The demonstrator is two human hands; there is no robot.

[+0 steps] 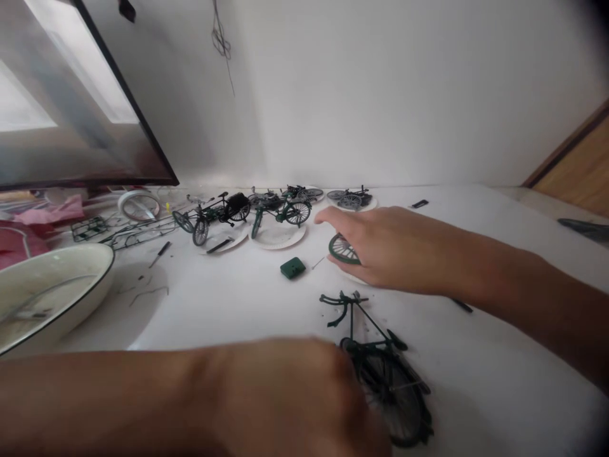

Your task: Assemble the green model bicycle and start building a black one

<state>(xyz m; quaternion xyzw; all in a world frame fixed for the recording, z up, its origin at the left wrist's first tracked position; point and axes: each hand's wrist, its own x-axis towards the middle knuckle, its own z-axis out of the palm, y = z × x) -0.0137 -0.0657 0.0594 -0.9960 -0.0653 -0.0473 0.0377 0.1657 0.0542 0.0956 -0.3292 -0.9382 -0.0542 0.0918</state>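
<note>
My left hand [295, 400] is at the bottom of the head view, back turned up, its fingers hidden and blurred. It overlaps the lower left side of a dark green miniature bicycle [375, 339], which has handlebars, a saddle and one large wheel showing. I cannot tell whether the hand grips it. My right hand [390, 244] reaches in from the right with its fingers apart. Beneath it, partly covered, is a small green spoked wheel [343, 249] over a white plate [352, 277]. A dark green block-like piece [292, 268] lies to the left of that wheel.
Miniature bicycles [221, 212] and parts stand on white plates [278, 238] along the wall. At the left are an enamel basin [102, 257], a small screwdriver [160, 252], bent wires [147, 292] and a screen [162, 158]. A small black piece [419, 204] lies at the back right.
</note>
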